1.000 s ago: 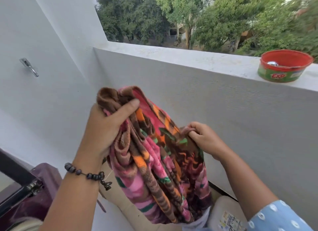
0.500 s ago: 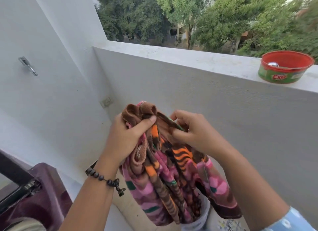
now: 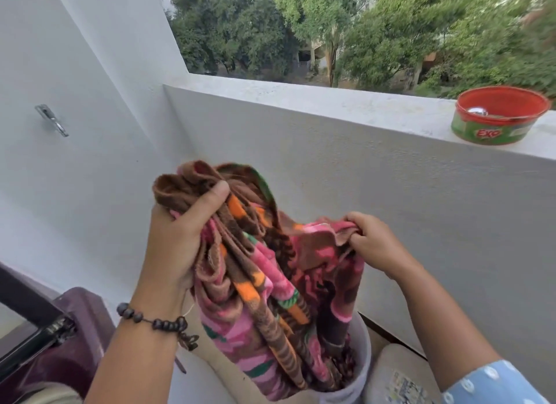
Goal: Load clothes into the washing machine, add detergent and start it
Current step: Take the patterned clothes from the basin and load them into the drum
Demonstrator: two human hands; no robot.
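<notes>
One blanket, one bucket, one red tub

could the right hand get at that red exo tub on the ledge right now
Probably not right away. The right hand pinches the patterned cloth, so it is occupied. The tub sits in the open on the ledge with nothing blocking it.

A tub sits on the ledge at right; below, a cloth hangs into a bucket, the washing machine to its left.

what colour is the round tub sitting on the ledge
The round tub is red inside and on the rim, with a green label; seen in the head view.
</notes>
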